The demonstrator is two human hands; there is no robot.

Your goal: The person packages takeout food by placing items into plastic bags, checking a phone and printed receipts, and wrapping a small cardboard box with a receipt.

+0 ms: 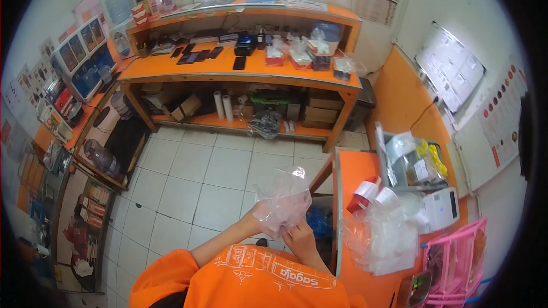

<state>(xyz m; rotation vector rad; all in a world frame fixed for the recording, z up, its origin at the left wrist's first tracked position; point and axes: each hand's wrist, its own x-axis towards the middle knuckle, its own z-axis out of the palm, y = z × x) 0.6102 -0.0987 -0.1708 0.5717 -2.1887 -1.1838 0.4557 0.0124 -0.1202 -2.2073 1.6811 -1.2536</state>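
Observation:
A clear, crinkled plastic bag [287,196] is up in front of my chest, over the tiled floor. My left hand [259,217] shows through the thin film; whether it is inside the bag or behind it, I cannot tell, and its fingers are blurred. At the bag's lower edge, the bent fingers of my right hand [300,239] pinch the film. To the right, more clear plastic bags [381,239] lie in a loose heap on an orange table [353,162], beside white paper rolls [386,196] and a red-and-white packet [364,192].
A grey bin [387,179] of packets, a white device [441,209] and a pink plastic rack [456,261] stand along the right. Across the tiled floor [222,162], an orange counter [171,68] carries phones [199,56] and bagged boxes [299,57]. Shelves [64,239] line the left.

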